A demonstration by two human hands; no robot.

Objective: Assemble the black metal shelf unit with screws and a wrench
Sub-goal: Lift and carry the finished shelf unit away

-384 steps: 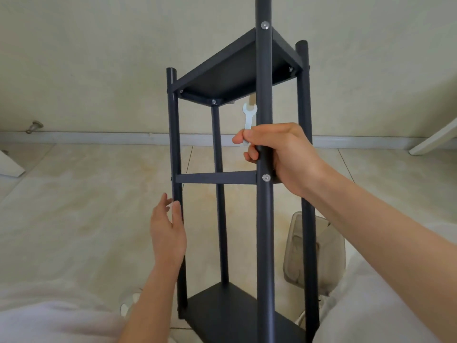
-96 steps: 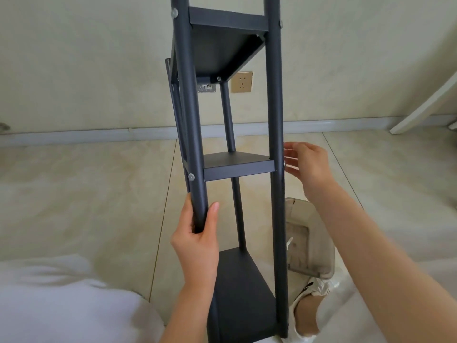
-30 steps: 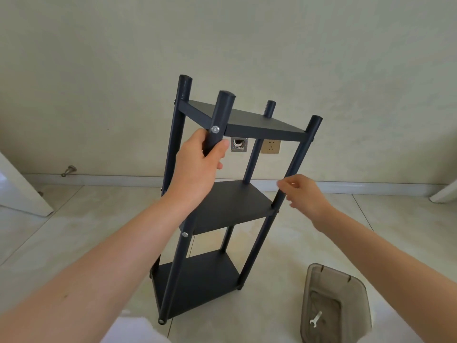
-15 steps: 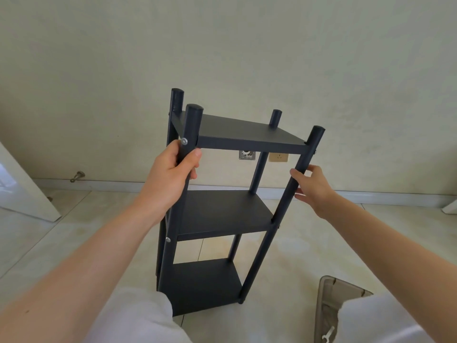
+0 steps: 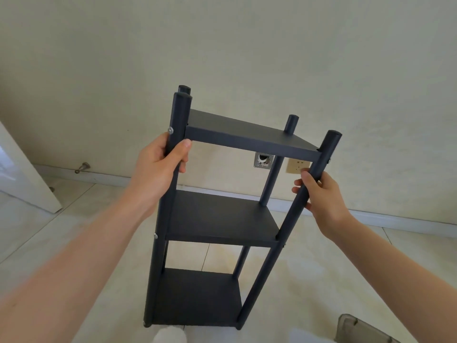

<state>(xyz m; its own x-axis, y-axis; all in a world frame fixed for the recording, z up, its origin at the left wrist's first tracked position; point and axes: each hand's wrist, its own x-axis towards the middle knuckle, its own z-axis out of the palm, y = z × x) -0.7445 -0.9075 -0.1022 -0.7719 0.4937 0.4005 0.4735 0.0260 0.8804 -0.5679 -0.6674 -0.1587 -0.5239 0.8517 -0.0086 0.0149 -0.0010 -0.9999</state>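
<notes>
Nearest to the camera, at the lower right edge, the corner of a grey plastic tray (image 5: 356,329) lies on the tiled floor (image 5: 74,231), near the shelf unit (image 5: 220,219) but not touching it. The unit is upright in front of the person, leaning a little. Its feet are at floor level, but I cannot tell if they really touch. All three plates seem mounted, with screws (image 5: 170,130) visible on the posts. The left hand (image 5: 158,169) grips the front left post (image 5: 181,115) just under the top shelf (image 5: 242,134), with fingers and thumb curled round the tube. The right hand (image 5: 324,196) holds the front right post (image 5: 267,268) a little lower, also with curled fingers. I judge the frame stiff and not very heavy, because it is thin metal tube and sheet. It is tall and narrow, so it will tip easily. The painted tubes look smooth and may slide in the palm. Two opposite posts high up are a good place to hold it; the plate edges are thin and less comfortable. Behind, the wall carries a socket (image 5: 297,166) and an open box (image 5: 263,160).
</notes>
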